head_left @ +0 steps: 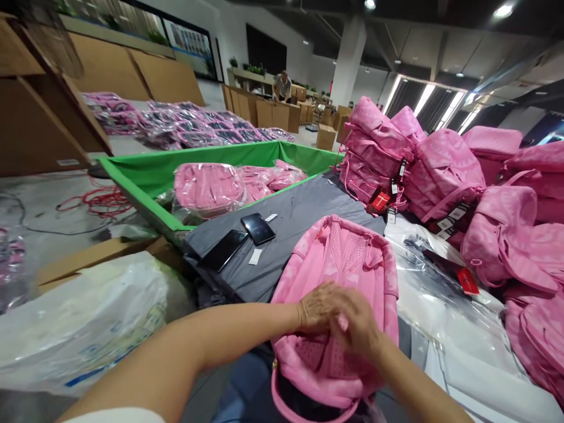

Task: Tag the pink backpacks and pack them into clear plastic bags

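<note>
A pink patterned backpack lies in front of me with its strap side up and its top loop towards me. Over its middle, my left hand is closed, its fingertips hidden behind the other hand. My right hand meets it there, slightly blurred, with fingers curled in. A small pink bit shows between the fingers; I cannot make out what it is. Left of the backpack, two black phones and small white tags rest on the dark grey cloth.
Stacked pink backpacks with hanging tags stand at the right, beside clear plastic bags. Beyond the cloth is a green-walled bin holding plastic-wrapped backpacks. A white plastic sack sits at the left. A person stands among distant cartons.
</note>
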The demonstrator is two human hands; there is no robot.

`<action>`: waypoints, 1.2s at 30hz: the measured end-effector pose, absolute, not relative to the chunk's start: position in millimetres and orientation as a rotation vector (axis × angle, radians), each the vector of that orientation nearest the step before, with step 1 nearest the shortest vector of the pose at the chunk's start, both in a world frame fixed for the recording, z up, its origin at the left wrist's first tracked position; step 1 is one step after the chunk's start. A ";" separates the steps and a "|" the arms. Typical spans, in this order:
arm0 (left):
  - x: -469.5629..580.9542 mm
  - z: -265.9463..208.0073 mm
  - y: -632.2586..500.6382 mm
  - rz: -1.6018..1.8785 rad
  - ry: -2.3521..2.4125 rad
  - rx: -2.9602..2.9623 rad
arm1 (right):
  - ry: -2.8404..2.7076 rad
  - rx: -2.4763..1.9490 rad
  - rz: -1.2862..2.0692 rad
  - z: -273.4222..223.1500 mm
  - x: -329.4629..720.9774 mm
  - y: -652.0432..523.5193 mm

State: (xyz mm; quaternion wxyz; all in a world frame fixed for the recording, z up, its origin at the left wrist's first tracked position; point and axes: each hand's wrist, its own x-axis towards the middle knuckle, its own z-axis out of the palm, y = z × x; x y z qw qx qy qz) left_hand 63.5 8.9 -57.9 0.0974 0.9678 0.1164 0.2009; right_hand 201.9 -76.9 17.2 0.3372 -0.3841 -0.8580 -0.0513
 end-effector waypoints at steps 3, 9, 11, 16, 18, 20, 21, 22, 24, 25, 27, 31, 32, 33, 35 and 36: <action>57.0 -61.5 10.2 0.586 0.829 2.774 | -2.780 -0.536 0.025 22.2 181.6 -96.1; 58.7 -96.2 12.1 0.627 1.060 2.792 | -2.697 -0.559 0.172 -65.6 179.2 -76.9; 62.9 -105.3 15.0 0.697 1.088 2.820 | -2.673 -0.521 0.115 -87.2 181.5 -72.7; 62.7 -117.0 3.8 0.668 1.153 2.837 | -2.545 -0.784 -0.159 -67.8 177.7 -82.6; 52.9 -119.5 -9.7 0.658 1.130 2.845 | -2.422 -0.931 -0.324 -43.1 183.1 -83.1; 39.4 -116.8 -21.6 0.576 1.037 2.834 | -2.276 -1.147 -0.473 -21.6 200.0 -77.1; 32.9 -111.9 -25.2 0.502 0.990 2.816 | -2.187 -1.317 -0.532 -14.6 212.3 -72.3; 28.0 -104.1 -26.4 0.413 0.951 2.791 | -2.079 -1.527 -0.564 -11.2 225.8 -67.1; 26.2 -81.5 -21.5 0.245 0.903 2.738 | -1.918 -1.927 -0.499 -15.4 250.4 -58.3; 30.4 -68.3 -15.5 0.203 0.890 2.724 | -1.896 -2.078 -0.416 -21.8 259.0 -55.5; 48.4 -44.1 1.4 0.244 0.878 2.738 | -1.928 -2.239 -0.255 -36.8 266.7 -52.7; 96.0 -28.8 33.7 0.514 0.809 2.787 | -2.030 -2.273 -0.168 -40.9 266.8 -43.8; 104.2 -32.5 38.2 0.517 0.795 2.763 | -2.066 -2.247 -0.167 -33.3 271.3 -38.7; 109.7 -37.8 40.9 0.495 0.793 2.728 | -2.091 -2.218 -0.173 -22.9 279.5 -32.7; 113.9 -48.8 42.3 0.435 0.803 2.657 | -2.081 -2.176 -0.222 0.8 307.4 -20.2; 113.5 -52.9 41.7 0.419 0.805 2.635 | -2.037 -2.179 -0.260 11.3 326.1 -15.2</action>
